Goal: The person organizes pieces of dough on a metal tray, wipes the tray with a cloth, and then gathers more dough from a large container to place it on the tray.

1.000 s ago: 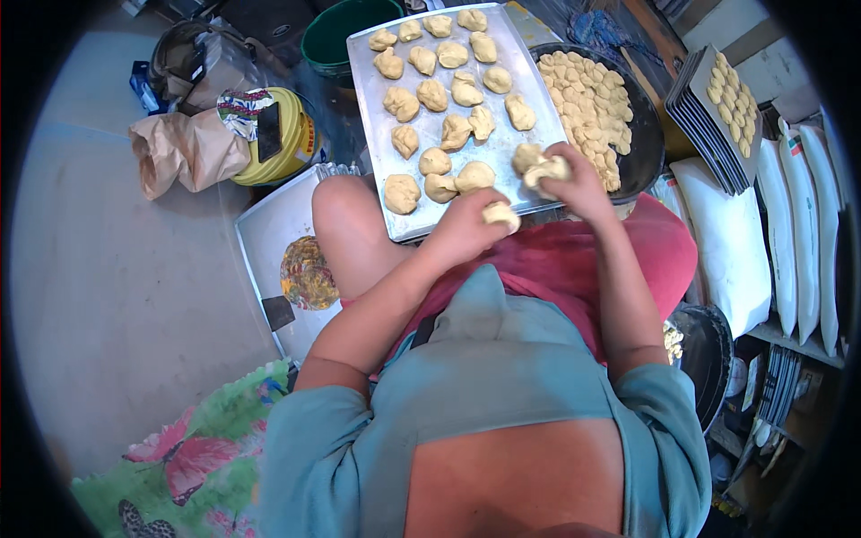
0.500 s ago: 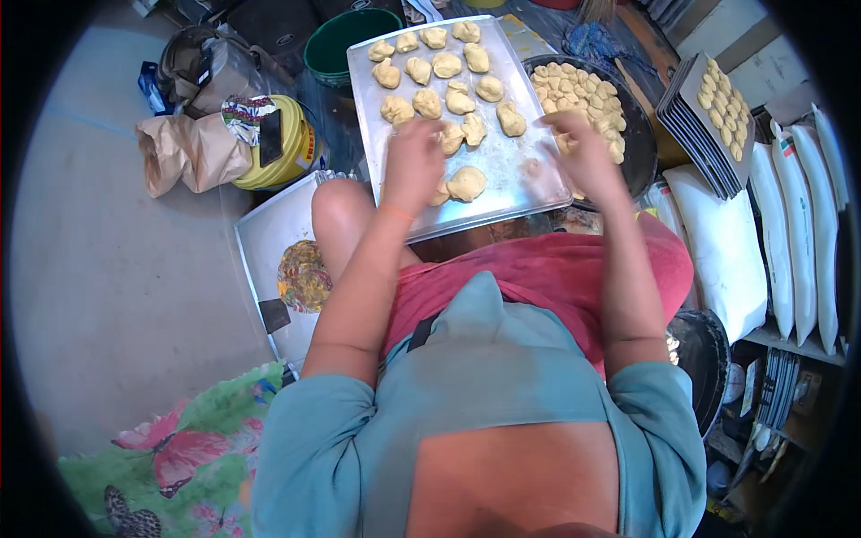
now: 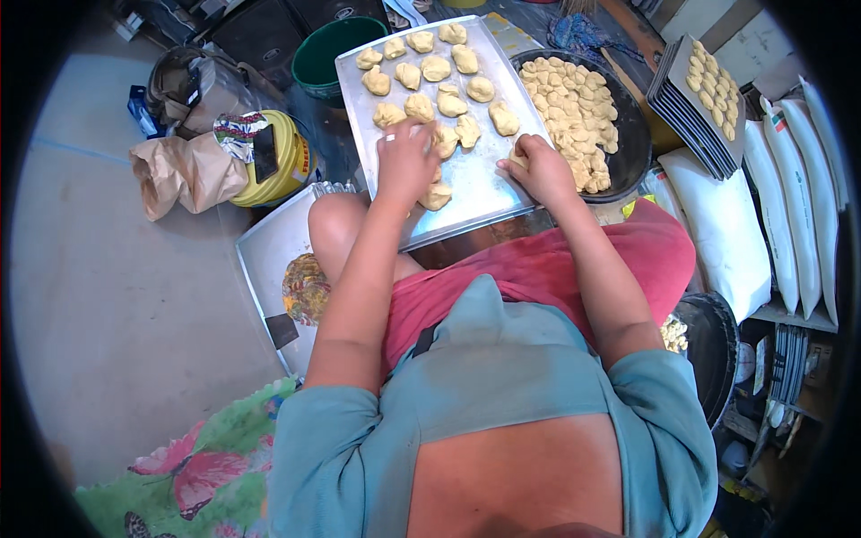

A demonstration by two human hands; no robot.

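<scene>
A silver tray (image 3: 477, 186) carrying several lumpy, pale yellow dough pieces (image 3: 480, 89) sits across my lap. My left hand (image 3: 406, 157) is over the tray's left-middle, fingers curled down among the dough; whatever is under them is hidden. At the tray's right side, my right hand (image 3: 543, 172) has thumb and fingers pinched round a dough piece (image 3: 517, 159), partly covered by them. Behind it, a wide black round pan (image 3: 632, 130) holds many small, closely packed dough pieces (image 3: 569, 117).
Stacked baking sheets (image 3: 682, 117) and white sacks (image 3: 717, 242) stand right. Left are a green bucket (image 3: 323, 58), a yellow bucket (image 3: 278, 175), a paper bag (image 3: 184, 175) and another metal tray (image 3: 273, 260). A black basin (image 3: 713, 359) is at lower right.
My left hand went from the front of the tray with dough up to its left-middle. My right hand moved slightly left and down onto the tray. The tray's front-left dough pieces are now mostly hidden.
</scene>
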